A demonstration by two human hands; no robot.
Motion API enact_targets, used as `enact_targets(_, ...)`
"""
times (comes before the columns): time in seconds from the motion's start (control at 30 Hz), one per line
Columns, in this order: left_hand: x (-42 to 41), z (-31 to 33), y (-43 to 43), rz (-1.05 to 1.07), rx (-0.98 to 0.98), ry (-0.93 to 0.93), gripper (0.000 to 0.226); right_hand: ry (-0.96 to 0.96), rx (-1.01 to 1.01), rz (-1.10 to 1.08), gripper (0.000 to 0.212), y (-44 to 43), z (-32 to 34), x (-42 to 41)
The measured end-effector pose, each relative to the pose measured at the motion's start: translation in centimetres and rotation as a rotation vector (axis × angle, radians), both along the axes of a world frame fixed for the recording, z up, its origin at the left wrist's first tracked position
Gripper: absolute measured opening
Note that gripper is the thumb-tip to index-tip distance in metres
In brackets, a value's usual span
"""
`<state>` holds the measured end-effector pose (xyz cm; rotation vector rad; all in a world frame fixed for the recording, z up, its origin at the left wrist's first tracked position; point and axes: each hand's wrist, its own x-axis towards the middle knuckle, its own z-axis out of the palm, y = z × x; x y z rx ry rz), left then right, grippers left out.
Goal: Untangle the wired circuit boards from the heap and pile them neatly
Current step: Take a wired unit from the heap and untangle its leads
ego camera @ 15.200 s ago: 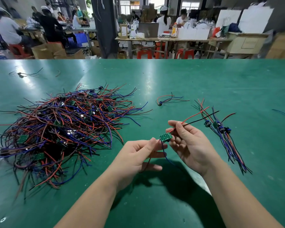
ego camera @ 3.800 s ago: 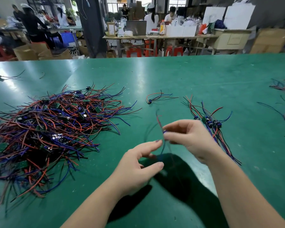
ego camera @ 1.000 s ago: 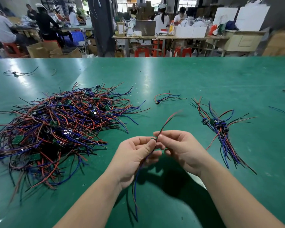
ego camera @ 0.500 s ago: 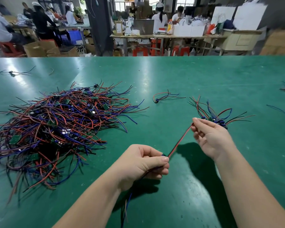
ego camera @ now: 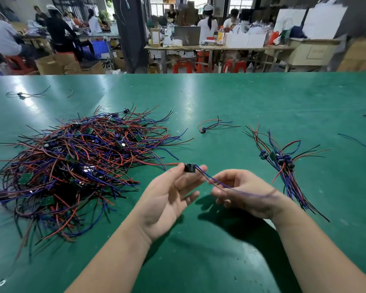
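Circuit board (ego camera: 189, 167) pinched between thumb and forefinger of left hand (ego camera: 169, 195); right hand (ego camera: 243, 193) curls loosely round its blue wires (ego camera: 207, 177); best draw them straight gently, then lay it parallel on the sorted bundle (ego camera: 283, 163), away from the heap (ego camera: 76, 166).

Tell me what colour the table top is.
Green. The table top shows best in the head view.

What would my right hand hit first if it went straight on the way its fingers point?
Most likely your left hand. The right hand points leftward at it across a small gap. The left hand pinches a small board whose wires run through the right hand. Depth is hard to judge.
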<state>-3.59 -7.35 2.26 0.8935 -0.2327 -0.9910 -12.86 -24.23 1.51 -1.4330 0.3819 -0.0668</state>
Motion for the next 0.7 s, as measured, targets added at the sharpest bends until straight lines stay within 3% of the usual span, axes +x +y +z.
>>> enact_targets(0.07, 0.3, -0.1, 0.1, 0.091, -0.013, 0.046, 0.022, -0.065, 0.033, 0.102, 0.025, 0.7, 0.3, -0.2)
enact_targets(0.23, -0.3, -0.7, -0.4, 0.213, 0.008, 0.035, 0.020, -0.247, 0.251, -0.083, 0.027, 2.7, 0.4, 1.1)
enact_targets(0.43, -1.6, -1.4, -0.7, 0.114, -0.026, -0.442, 0.015, -0.264, 0.502, -0.247, 0.008, 3.0, 0.5, 1.8)
enact_targets(0.53, -1.6, -1.5, -0.6, 0.066, 0.010, -0.538, 0.015, -0.269, 0.573, -0.251, 0.013, 2.2, 0.8, 1.5)
enact_targets(0.7, -1.4, -1.2, -0.7, 0.094, 0.138, -0.345, 0.016, -0.191, 0.394, -0.212, 0.006, 1.3, 0.8, 1.0)
